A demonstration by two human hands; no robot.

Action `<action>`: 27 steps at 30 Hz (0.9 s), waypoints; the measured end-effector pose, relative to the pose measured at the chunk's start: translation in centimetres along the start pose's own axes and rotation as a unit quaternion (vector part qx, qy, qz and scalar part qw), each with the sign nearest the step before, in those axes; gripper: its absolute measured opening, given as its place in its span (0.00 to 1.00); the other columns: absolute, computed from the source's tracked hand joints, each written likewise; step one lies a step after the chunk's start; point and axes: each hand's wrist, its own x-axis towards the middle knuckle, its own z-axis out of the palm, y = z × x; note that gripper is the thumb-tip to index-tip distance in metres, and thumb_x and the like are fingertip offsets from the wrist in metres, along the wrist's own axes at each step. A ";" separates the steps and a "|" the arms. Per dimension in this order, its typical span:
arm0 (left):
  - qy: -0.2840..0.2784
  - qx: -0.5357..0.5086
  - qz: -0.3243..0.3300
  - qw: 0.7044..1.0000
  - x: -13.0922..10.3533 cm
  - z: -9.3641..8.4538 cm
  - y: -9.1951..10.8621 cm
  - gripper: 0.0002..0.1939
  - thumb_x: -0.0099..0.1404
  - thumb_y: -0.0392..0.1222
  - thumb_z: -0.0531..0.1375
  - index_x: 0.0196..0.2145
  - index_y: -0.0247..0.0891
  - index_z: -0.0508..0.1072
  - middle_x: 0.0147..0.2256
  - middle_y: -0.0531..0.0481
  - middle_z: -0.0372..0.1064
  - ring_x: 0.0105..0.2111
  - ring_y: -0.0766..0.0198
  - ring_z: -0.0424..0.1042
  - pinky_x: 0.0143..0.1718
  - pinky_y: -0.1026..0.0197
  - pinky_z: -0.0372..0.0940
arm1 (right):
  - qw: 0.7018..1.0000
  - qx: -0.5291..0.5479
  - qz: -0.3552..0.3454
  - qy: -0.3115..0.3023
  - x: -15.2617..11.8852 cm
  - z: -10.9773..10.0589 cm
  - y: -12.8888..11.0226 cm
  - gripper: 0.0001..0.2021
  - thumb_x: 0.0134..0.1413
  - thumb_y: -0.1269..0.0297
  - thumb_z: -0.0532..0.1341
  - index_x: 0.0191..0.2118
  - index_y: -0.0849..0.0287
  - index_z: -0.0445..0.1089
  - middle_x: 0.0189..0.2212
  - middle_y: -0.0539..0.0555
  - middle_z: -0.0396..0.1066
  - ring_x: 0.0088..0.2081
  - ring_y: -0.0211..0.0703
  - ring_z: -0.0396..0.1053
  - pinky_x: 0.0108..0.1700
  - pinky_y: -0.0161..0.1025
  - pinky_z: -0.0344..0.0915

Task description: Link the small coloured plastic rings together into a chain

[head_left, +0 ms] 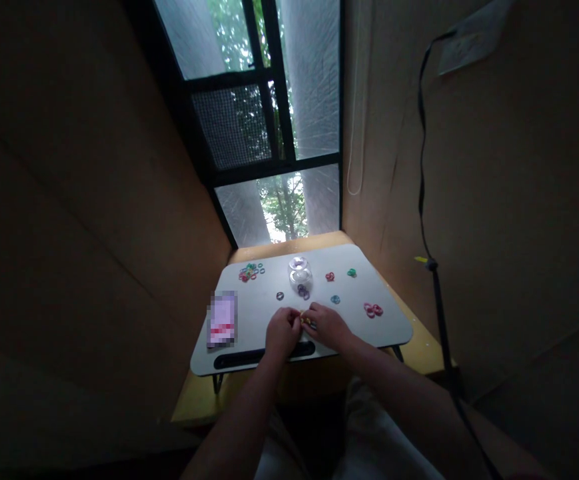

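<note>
Near the front middle of the white lap desk [264,313], both hands meet at a few small yellow hair ties [306,319]. The fingers of my left hand [283,329] are closed, with their tips at the yellow hair ties. From the other side, my right hand [325,324] curls its fingers over them and partly covers them. Just beyond the fingers lie purple hair ties [304,291], in front of a clear round container [299,272]. A dark hair tie [280,296] is to their left, and blue ones [336,300] are to their right.
A mixed-colour pile of hair ties [250,272] lies at the back left. Red [330,277], green [352,273] and pink ones [373,310] lie on the right. A blurred purple item [222,319] is at left. A black cable [423,153] hangs at right; a window [284,207] stands behind.
</note>
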 end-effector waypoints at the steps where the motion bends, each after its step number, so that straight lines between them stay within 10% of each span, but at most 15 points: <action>1: -0.001 -0.003 -0.001 1.000 0.0 0.0 0.0 0.03 0.60 0.36 0.58 0.32 0.39 0.73 0.32 0.51 0.69 0.33 0.63 0.69 0.37 0.61 0.62 | 1.000 0.007 0.003 0.002 0.1 0.1 0.0 0.05 0.54 0.65 0.62 0.38 0.54 0.73 0.34 0.51 0.67 0.34 0.38 0.67 0.36 0.33 0.59; 8: 0.001 -0.019 -0.005 1.000 -0.1 0.0 -0.2 0.04 0.61 0.38 0.58 0.33 0.39 0.72 0.32 0.51 0.69 0.33 0.64 0.69 0.36 0.61 0.62 | 0.991 0.089 0.093 0.036 0.9 1.0 0.2 0.05 0.55 0.63 0.61 0.34 0.54 0.75 0.33 0.50 0.69 0.32 0.36 0.67 0.35 0.32 0.60; 27: 0.027 -0.064 -0.054 0.996 -0.1 0.0 0.2 0.04 0.59 0.36 0.58 0.34 0.37 0.72 0.32 0.50 0.70 0.30 0.66 0.69 0.36 0.62 0.61 | 0.980 0.171 0.036 0.093 1.0 1.7 0.0 0.05 0.49 0.74 0.59 0.29 0.56 0.70 0.29 0.49 0.67 0.32 0.39 0.66 0.36 0.35 0.61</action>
